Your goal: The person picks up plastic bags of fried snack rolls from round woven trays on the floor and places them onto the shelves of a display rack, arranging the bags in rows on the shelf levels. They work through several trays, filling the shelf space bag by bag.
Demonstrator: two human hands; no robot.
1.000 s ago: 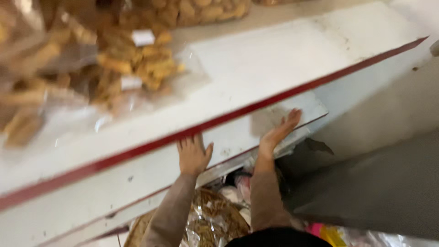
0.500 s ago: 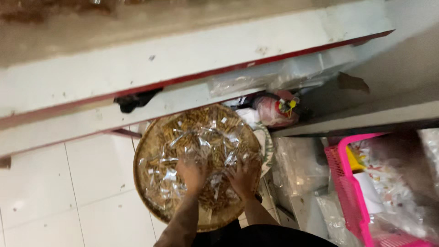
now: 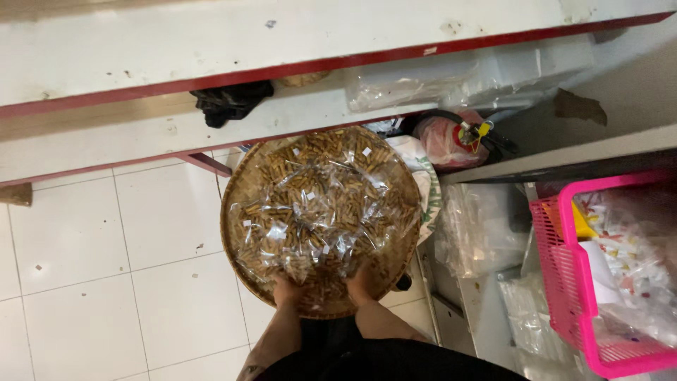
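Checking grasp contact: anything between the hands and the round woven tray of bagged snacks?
Nothing visible. The left hand and right hand both sit on the near rim of the woven tray, fingers over the edge against the clear snack bags. No other object lies between hands and tray.

Head camera, looking steeply down from above the person's own arms.

The single view faces the white tiled floor [image 3: 106, 282], near enough that a round woven tray [image 3: 243, 190] fills the middle. The white shelf with a red edge [image 3: 211, 49] crosses the top of the frame, a pink basket [image 3: 564, 282] sits at the right edge, and the person's dark clothing closes the bottom edge.
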